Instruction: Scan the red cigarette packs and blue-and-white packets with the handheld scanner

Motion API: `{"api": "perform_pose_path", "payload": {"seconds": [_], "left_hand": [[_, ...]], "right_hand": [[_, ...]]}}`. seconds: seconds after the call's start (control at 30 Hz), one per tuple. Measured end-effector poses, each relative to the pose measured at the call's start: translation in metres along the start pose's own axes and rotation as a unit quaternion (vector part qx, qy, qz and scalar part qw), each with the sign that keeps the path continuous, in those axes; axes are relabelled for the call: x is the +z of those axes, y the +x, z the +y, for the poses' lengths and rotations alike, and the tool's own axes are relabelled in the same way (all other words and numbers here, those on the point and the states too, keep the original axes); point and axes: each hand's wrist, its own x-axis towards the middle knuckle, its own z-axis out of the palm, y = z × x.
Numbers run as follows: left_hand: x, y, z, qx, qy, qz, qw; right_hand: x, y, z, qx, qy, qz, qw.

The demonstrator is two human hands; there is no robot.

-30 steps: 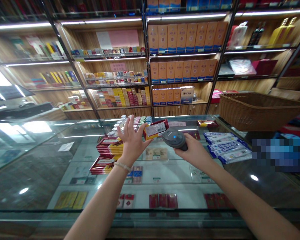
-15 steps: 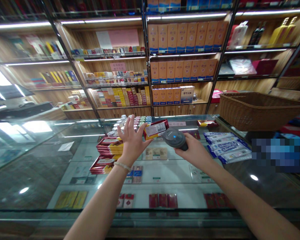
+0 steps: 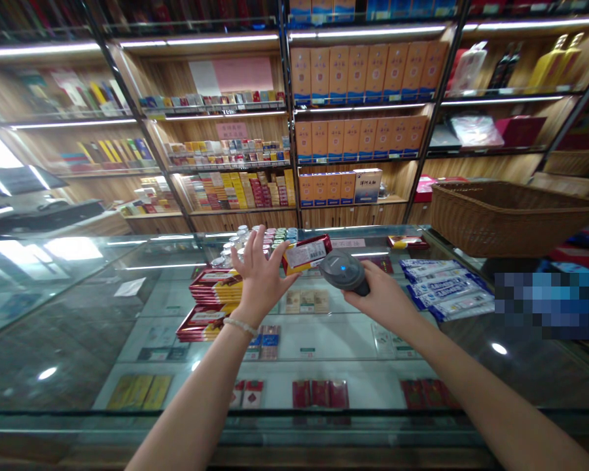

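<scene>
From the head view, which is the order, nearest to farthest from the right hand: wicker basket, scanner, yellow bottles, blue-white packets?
1. Scanner: held in the right hand.
2. Blue-white packets: lying to its right.
3. Wicker basket: beyond the packets, farther right.
4. Yellow bottles: far back, upper right.

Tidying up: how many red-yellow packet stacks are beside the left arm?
2: the farther stack beside the left hand, the nearer stack by its wrist. The hand may hide more.

L hand (image 3: 260,278) splayed up, R hand (image 3: 385,297) curled.
</scene>
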Motion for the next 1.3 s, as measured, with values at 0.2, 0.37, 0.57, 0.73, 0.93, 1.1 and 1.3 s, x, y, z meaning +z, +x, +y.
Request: {"api": "perform_pose_path", "payload": {"seconds": [0.2,0.37,0.57,0.73,0.93,1.1,1.3], "left_hand": [[-0.0006,0.0005,0.0,-0.003,-0.007,-0.003,1.0],[-0.0017,0.0007,0.0008,-0.007,-0.009,-0.004,1.0],[-0.0011,0.0001,0.0003,-0.004,-0.004,-0.007,1.0],[-0.0007,-0.0001,0.0006,-0.006,-0.008,-0.002,1.0],[-0.0026,0.0006,0.0018,-0.009,-0.02,-0.011,1.0],[-0.001,0.0004,0.001,-0.012,-0.011,-0.012,1.0],[-0.0001,-0.0003,0.0,-0.004,0.0,-0.008,1.0]], "right_hand": [[-0.0007,0.0004,-0.0014,0.005,0.001,-0.006,1.0],[-0.0002,0.0006,0.0004,0.004,-0.001,-0.005,1.0],[-0.0022,0.0009,-0.001,0.01,-0.006,-0.012,1.0],[-0.003,-0.0002,-0.0029,0.006,-0.007,-0.008,1.0],[-0.0025,-0.0008,-0.0024,0.002,-0.007,-0.002,1.0],[-0.0041,0.0,-0.0041,0.014,-0.005,-0.012,1.0],[-0.0053,-0.0001,-0.0041,0.007,-0.006,-0.01,1.0]]}}
